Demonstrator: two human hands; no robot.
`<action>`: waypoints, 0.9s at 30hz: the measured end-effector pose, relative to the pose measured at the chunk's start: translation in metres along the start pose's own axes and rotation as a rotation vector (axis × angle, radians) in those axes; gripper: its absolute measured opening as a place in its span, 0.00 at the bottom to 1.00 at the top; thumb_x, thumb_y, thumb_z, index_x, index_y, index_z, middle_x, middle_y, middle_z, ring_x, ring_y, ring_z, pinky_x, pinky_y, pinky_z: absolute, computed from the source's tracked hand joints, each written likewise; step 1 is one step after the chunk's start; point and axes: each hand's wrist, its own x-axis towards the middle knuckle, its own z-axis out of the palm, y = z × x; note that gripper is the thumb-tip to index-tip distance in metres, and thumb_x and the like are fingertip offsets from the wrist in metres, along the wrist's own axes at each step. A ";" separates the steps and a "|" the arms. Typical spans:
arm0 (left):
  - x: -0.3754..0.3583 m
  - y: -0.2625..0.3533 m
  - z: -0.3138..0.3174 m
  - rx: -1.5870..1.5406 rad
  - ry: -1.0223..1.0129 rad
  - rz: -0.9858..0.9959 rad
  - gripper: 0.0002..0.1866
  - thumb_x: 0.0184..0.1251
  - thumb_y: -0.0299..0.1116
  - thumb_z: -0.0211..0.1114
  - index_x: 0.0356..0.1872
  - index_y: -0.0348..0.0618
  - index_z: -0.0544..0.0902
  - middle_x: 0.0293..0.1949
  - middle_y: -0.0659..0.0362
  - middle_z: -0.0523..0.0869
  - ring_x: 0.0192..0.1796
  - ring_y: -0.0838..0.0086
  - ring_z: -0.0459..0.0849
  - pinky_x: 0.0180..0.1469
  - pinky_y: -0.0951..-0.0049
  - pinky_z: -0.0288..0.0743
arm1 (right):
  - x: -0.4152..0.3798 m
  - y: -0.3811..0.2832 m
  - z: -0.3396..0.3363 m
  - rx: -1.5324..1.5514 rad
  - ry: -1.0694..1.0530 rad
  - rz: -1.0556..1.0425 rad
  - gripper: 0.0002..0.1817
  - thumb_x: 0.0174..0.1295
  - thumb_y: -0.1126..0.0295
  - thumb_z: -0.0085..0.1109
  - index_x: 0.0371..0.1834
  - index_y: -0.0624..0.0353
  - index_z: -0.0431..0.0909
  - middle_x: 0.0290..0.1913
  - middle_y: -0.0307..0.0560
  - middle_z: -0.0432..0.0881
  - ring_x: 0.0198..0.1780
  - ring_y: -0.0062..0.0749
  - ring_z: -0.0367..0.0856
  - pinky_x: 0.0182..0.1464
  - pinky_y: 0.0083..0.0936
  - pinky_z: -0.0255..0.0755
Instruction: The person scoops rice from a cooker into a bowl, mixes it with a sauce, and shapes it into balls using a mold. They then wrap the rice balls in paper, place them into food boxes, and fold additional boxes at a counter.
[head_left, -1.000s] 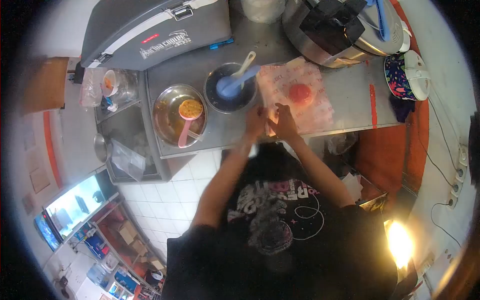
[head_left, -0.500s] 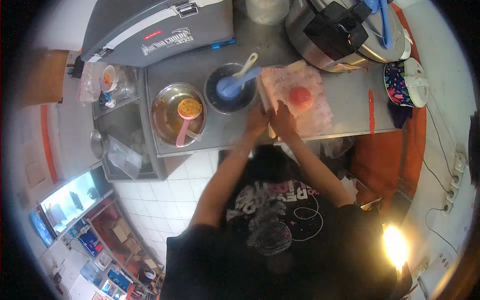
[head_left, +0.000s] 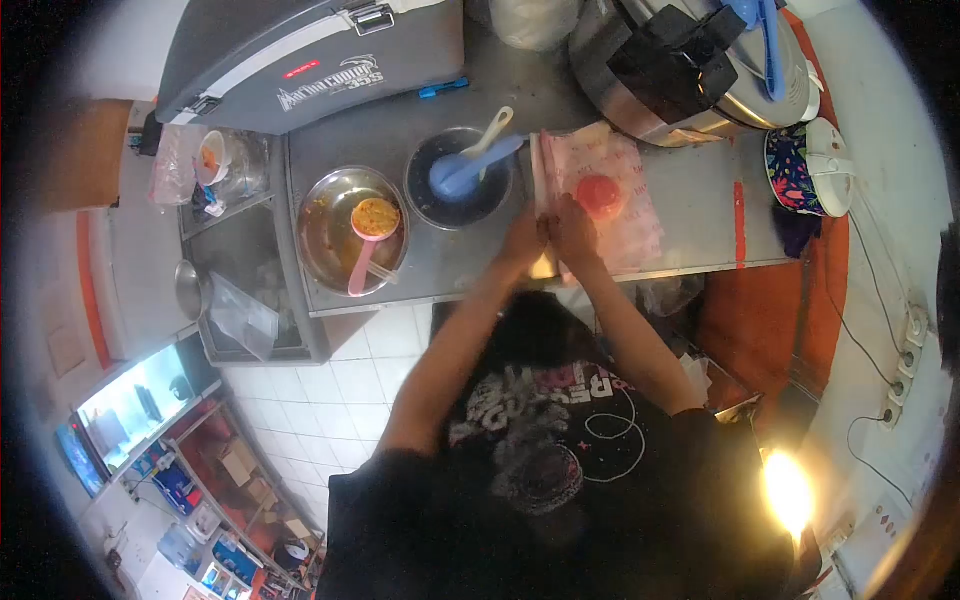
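Since the earlier frame, the left edge of the printed paper (head_left: 640, 225) has shifted inward, nearer the red round item (head_left: 599, 197) lying on the sheet. At its near end the left hand (head_left: 524, 242) and right hand (head_left: 574, 234) sit close together (whether they pinch it, I cannot tell).

1. Pale pink wrapping paper printed with small red marks (head_left: 630, 235): spread on the grey metal counter (head_left: 700, 200), its left margin seemingly folded into a narrow strip.
2. Glossy red round object (head_left: 599, 196): resting on the paper, right of that strip.
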 end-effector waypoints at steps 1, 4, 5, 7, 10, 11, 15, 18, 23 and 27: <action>0.000 0.005 -0.004 -0.009 -0.095 -0.040 0.21 0.69 0.36 0.53 0.59 0.35 0.70 0.51 0.36 0.79 0.56 0.39 0.76 0.58 0.51 0.69 | 0.007 0.002 0.004 0.049 -0.036 0.038 0.19 0.58 0.64 0.57 0.51 0.60 0.71 0.46 0.57 0.73 0.51 0.55 0.77 0.51 0.45 0.75; 0.006 -0.022 -0.005 0.121 -0.162 -0.030 0.22 0.70 0.35 0.53 0.59 0.32 0.69 0.51 0.34 0.79 0.56 0.38 0.75 0.58 0.49 0.69 | 0.021 0.012 0.026 0.093 -0.056 0.070 0.23 0.58 0.66 0.57 0.57 0.58 0.65 0.46 0.58 0.74 0.48 0.57 0.79 0.47 0.47 0.76; 0.005 -0.020 -0.004 0.124 -0.169 -0.026 0.22 0.70 0.35 0.53 0.59 0.32 0.69 0.51 0.34 0.79 0.56 0.38 0.75 0.58 0.49 0.69 | 0.023 0.016 0.034 0.085 -0.046 0.061 0.25 0.59 0.67 0.56 0.59 0.57 0.62 0.46 0.58 0.74 0.47 0.58 0.80 0.45 0.48 0.76; -0.004 0.016 -0.013 0.158 -0.113 -0.123 0.22 0.71 0.36 0.52 0.58 0.29 0.69 0.51 0.32 0.78 0.57 0.38 0.75 0.57 0.48 0.68 | 0.020 0.008 0.026 0.100 -0.022 0.086 0.24 0.59 0.67 0.55 0.58 0.58 0.63 0.45 0.59 0.74 0.45 0.59 0.81 0.44 0.48 0.77; -0.014 -0.010 -0.007 0.193 -0.033 0.021 0.22 0.73 0.37 0.49 0.58 0.27 0.68 0.49 0.30 0.78 0.54 0.36 0.75 0.57 0.45 0.68 | 0.026 0.004 0.029 0.117 -0.004 0.153 0.22 0.60 0.67 0.52 0.59 0.57 0.64 0.45 0.59 0.75 0.45 0.59 0.80 0.45 0.48 0.76; -0.020 -0.012 -0.008 0.198 -0.039 0.023 0.22 0.73 0.37 0.49 0.58 0.27 0.68 0.49 0.30 0.78 0.54 0.36 0.75 0.57 0.45 0.68 | 0.029 0.004 0.034 0.122 -0.009 0.196 0.22 0.61 0.66 0.50 0.59 0.55 0.66 0.45 0.59 0.75 0.47 0.59 0.79 0.47 0.48 0.76; -0.063 0.026 -0.031 0.414 -0.092 0.011 0.21 0.73 0.35 0.48 0.58 0.26 0.67 0.47 0.29 0.78 0.49 0.35 0.76 0.52 0.43 0.68 | 0.037 0.004 0.043 0.087 -0.044 0.211 0.18 0.64 0.66 0.49 0.55 0.56 0.63 0.44 0.63 0.75 0.45 0.60 0.82 0.43 0.48 0.79; -0.088 0.035 -0.056 0.581 -0.077 0.127 0.21 0.73 0.35 0.49 0.58 0.27 0.67 0.43 0.31 0.79 0.45 0.36 0.77 0.49 0.43 0.68 | 0.032 0.000 0.040 0.211 0.036 0.152 0.16 0.65 0.67 0.48 0.54 0.55 0.63 0.45 0.64 0.75 0.43 0.61 0.82 0.41 0.48 0.79; -0.112 0.086 -0.103 0.571 -0.103 0.099 0.21 0.74 0.36 0.50 0.58 0.28 0.67 0.39 0.33 0.79 0.39 0.39 0.77 0.48 0.44 0.69 | 0.052 0.030 0.113 0.007 0.055 0.035 0.29 0.58 0.66 0.53 0.65 0.60 0.62 0.45 0.61 0.74 0.45 0.57 0.78 0.48 0.45 0.76; -0.129 0.153 -0.150 0.574 -0.092 -0.195 0.11 0.71 0.28 0.48 0.48 0.36 0.73 0.43 0.40 0.79 0.45 0.45 0.78 0.47 0.48 0.70 | 0.033 0.008 0.064 0.150 -0.022 0.185 0.27 0.60 0.63 0.53 0.63 0.61 0.65 0.47 0.63 0.75 0.47 0.59 0.78 0.51 0.46 0.74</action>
